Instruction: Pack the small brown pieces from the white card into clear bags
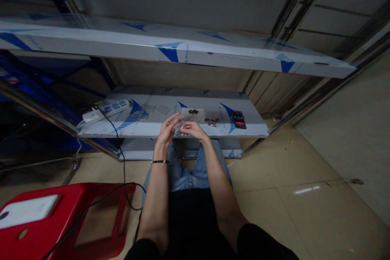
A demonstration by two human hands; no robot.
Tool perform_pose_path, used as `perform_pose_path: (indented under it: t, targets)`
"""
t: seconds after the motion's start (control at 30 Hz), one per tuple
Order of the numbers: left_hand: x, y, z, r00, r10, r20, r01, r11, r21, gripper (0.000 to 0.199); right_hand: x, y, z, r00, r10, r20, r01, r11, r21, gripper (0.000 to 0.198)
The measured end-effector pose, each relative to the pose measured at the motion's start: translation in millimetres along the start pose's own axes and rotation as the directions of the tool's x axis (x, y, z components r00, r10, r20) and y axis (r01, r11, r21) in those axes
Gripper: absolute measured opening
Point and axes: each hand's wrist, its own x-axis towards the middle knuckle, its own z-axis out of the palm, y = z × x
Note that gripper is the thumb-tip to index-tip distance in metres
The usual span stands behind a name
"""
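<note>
Over the front edge of the shelf, my left hand (167, 130) holds a small clear plastic bag (178, 128) with its fingers curled round one side. My right hand (194, 130) pinches at the bag's other side, fingertips close together. What lies inside the bag is too small to make out. Just behind my hands, a pile of small dark brown pieces (193, 111) lies on a white sheet (199, 118). To the right is another clear bag (212, 120) with dark small parts in or beside it.
Black and red packets (239, 119) lie on the right of the film-covered shelf (256, 126). A white power strip (106, 109) with a black cable is on the left. An upper shelf (207, 55) spans above. A red stool (70, 203) bears a white phone (29, 211).
</note>
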Motion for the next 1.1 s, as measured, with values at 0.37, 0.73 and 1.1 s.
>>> perform_pose_path:
  t: [0.37,0.73,1.1]
  targets:
    - [1,-4,2,0.998,-0.057,-0.029,0.058,0.998,0.021,0.054,-1,10,-1,0.989,0.148,0.013,-0.148,0.983,0.106,0.050]
    - [3,-7,0,0.999,-0.044,-0.027,0.044,0.999,0.009,0.054,8,19,3,0.996,0.069,-0.048,-0.065,0.995,0.082,0.038]
    - [3,-7,2,0.999,-0.049,0.012,0.046,0.986,0.161,0.042,8,20,6,0.987,0.110,-0.114,-0.102,0.992,0.069,0.026]
